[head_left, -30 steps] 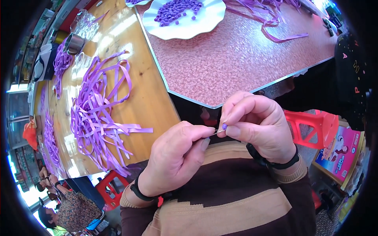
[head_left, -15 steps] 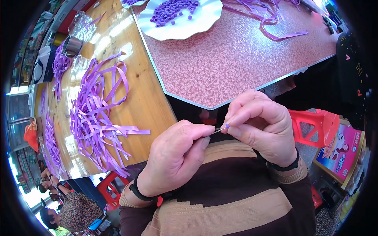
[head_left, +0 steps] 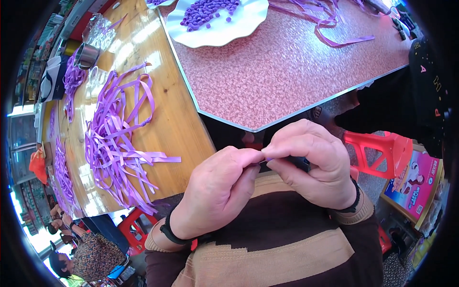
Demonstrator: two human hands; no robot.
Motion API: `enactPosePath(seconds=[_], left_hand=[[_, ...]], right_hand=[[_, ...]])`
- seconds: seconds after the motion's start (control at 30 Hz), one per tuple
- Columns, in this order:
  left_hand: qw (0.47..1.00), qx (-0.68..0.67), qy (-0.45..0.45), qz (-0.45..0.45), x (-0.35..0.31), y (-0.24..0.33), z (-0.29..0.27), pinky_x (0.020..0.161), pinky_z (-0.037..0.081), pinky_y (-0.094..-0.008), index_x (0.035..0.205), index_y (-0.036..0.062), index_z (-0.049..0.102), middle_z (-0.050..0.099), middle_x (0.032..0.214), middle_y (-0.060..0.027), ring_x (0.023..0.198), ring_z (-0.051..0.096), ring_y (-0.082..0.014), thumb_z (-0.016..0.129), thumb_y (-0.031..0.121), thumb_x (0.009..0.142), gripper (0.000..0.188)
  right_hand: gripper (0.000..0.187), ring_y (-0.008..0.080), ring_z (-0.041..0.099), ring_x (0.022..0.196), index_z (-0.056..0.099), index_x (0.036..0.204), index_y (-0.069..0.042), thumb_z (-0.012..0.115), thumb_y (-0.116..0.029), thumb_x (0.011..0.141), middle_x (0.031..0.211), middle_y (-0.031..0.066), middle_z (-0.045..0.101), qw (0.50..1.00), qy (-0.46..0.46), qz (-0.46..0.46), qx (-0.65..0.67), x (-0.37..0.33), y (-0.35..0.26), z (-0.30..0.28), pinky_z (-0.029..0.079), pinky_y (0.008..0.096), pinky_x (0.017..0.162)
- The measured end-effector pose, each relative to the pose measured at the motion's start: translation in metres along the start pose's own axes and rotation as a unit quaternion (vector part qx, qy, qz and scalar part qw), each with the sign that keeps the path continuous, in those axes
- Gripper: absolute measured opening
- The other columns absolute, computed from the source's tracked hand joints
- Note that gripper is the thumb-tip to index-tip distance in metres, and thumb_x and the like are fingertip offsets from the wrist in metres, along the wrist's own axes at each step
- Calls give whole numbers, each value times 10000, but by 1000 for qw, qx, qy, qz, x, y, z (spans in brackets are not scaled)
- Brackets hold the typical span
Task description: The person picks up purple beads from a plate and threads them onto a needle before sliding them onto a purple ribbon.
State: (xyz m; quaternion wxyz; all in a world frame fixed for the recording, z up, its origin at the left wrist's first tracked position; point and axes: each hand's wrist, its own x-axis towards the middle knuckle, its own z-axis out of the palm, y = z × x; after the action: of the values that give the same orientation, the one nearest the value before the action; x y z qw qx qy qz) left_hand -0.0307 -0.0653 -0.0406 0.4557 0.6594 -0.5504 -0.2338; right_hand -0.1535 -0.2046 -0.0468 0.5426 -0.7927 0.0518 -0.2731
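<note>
My two hands meet at their fingertips over my lap, just in front of the pink table's corner. My left hand (head_left: 217, 186) is closed, its thumb and forefinger pinching a thin needle that is almost wholly hidden now. The right hand (head_left: 313, 165) pinches a tiny purple bead (head_left: 269, 159) between thumb and forefinger, against the left fingertips. Little of the bead shows. Whether the needle passes through it I cannot tell. Beyond my hands, on the pink table, purple beads (head_left: 208, 13) lie heaped in a white plate (head_left: 222, 39) with a wavy rim.
Purple ribbons (head_left: 117, 138) lie in a loose pile on the wooden table (head_left: 179, 129) to my left, near a metal cup (head_left: 87, 56). More ribbon (head_left: 342, 42) trails over the pink table (head_left: 263, 86). At right stand a red stool (head_left: 382, 148) and a person in dark clothes (head_left: 423, 81).
My right fingertips have moved left and closed up to the left ones, covering the bead and most of the needle. The left hand has shifted only slightly.
</note>
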Motion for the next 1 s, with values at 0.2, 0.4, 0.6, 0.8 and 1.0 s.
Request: enactPosePath(seconds=[0.2, 0.4, 0.6, 0.8, 1.0], left_hand=[[990, -112, 38, -81, -13, -1, 9, 521, 430, -218, 1191, 1, 441, 558, 783, -82, 646, 534, -130, 550, -87, 791, 424], [998, -62, -15, -13, -5, -5, -1, 588, 437, -268, 1079, 20, 579, 567, 757, -80, 628, 532, -172, 544, -53, 791, 299], [987, -122, 0, -102, -15, -5, -1, 613, 422, -213, 1006, -2, 593, 538, 738, -49, 673, 534, -105, 499, -61, 806, 229], [981, -154, -10, -115, -22, -15, -5, 604, 412, -199, 995, -7, 588, 526, 754, -39, 670, 520, -88, 504, -43, 819, 198], [976, -167, 12, -136, -27, -17, -4, 579, 401, -192, 991, -3, 585, 524, 769, -33, 653, 509, -77, 504, -13, 844, 169]], right_hand=[[357, 121, 549, 850, 557, 1059, -9, 642, 91, 728, 912, 54, 546, 977, -10, 134, 165, -10, 0, 10, 452, 233, 762], [419, 94, 527, 875, 522, 1120, -12, 676, 44, 735, 963, 37, 506, 956, -30, 184, 225, -17, 9, 8, 456, 236, 789], [241, 72, 524, 783, 560, 1028, 4, 630, -31, 800, 886, 15, 562, 965, 89, 221, 106, 7, 15, -31, 433, 213, 716], [270, 275, 575, 740, 561, 1016, 10, 587, -157, 805, 905, 141, 580, 877, 167, 72, -444, 45, 66, -100, 454, 346, 688], [170, 346, 563, 747, 576, 863, -8, 582, -161, 789, 849, 153, 582, 871, 84, 102, -472, 44, 80, -113, 447, 401, 681]])
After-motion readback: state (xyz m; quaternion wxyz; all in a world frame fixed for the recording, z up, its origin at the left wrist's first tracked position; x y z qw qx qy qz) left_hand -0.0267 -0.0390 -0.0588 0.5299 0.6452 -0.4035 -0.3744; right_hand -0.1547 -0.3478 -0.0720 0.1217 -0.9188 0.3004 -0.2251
